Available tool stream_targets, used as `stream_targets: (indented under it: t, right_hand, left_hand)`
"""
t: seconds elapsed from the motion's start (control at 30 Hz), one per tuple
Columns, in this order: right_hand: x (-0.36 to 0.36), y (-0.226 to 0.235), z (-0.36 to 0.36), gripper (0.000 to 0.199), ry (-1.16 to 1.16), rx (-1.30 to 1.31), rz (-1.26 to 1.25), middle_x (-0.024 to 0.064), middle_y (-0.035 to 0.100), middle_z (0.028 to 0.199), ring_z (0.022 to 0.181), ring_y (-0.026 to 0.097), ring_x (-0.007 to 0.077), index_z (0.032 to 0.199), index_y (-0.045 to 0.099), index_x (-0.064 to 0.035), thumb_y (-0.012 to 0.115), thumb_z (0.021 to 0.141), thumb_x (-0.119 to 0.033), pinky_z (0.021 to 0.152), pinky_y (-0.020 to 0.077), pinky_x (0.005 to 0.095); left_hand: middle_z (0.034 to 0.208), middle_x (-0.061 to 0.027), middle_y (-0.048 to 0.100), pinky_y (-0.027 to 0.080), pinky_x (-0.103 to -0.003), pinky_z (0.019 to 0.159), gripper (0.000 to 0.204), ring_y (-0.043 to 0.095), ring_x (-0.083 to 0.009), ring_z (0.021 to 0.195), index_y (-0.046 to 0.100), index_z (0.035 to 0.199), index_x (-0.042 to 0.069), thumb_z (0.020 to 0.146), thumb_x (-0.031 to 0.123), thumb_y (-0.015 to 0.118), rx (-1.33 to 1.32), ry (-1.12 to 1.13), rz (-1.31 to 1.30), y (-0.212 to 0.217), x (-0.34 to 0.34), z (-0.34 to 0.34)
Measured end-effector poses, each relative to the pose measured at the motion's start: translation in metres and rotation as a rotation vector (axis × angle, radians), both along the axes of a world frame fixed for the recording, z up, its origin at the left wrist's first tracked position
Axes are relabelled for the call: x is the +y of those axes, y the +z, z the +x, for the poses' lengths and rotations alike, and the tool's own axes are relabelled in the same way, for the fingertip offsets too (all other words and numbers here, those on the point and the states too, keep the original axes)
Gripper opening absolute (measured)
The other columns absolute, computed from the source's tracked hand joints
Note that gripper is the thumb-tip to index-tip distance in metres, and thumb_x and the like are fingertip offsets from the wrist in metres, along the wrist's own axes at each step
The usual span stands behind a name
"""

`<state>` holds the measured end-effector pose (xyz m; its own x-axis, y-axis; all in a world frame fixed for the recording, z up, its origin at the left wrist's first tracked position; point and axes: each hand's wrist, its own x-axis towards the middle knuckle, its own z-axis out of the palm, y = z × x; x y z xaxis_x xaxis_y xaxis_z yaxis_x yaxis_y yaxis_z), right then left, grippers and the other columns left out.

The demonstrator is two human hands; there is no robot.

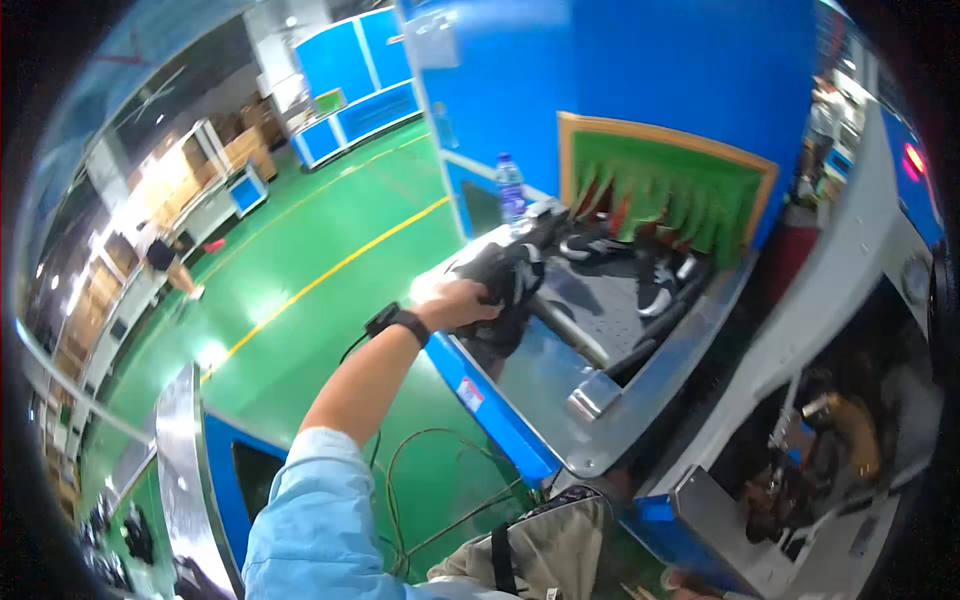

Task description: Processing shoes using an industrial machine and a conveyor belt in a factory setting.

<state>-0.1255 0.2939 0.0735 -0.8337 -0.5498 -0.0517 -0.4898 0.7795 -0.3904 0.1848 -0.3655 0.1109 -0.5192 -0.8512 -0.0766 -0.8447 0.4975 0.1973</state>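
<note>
The left hand (pixel 462 303) is clenched on a dark shoe (pixel 508 278) at the metal surface (pixel 540 385) edge, lined up toward the green-curtained opening (pixel 662 190); the right hand's state cannot be told.

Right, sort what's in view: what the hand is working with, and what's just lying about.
In hand:
- left hand
- dark shoe it grips
- conveyor tray
- shoes near the green flap curtain

Lying about:
- water bottle
- cables on the floor
- grey bag
</note>
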Motion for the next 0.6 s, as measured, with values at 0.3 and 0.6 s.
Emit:
stream_targets:
  t: [0.3, 0.6]
  right_hand:
    - [-0.071, -0.025, -0.016, 0.017, 0.658, 0.236, -0.226, 0.0182, 0.064, 0.07, 0.064, 0.058, 0.038, 0.076, 0.07, -0.0007, 0.058, 0.086, -0.008, 0.063, 0.0477, 0.0471]
    - [-0.07, -0.062, -0.068, 0.019, 0.693, 0.23, -0.25, 0.02, 0.07, 0.087, 0.081, 0.065, 0.0362, 0.092, 0.075, -0.0006, 0.062, 0.089, -0.013, 0.078, 0.0522, 0.0436]
  left_hand:
    - [0.078, -0.0186, 0.066, 0.051, -0.05, 0.073, 0.044, 0.065, -0.0394, 0.08, 0.071, 0.083, 0.005, 0.076, 0.049, 0.072, 0.098, 0.24, -0.175, 0.007, 0.154, 0.214]
    - [0.087, -0.0141, 0.068, 0.053, -0.046, 0.079, 0.03, 0.066, -0.0342, 0.091, 0.074, 0.079, 0.011, 0.068, 0.038, 0.074, -0.344, 1.109, -0.442, 0.057, 0.447, 0.495]
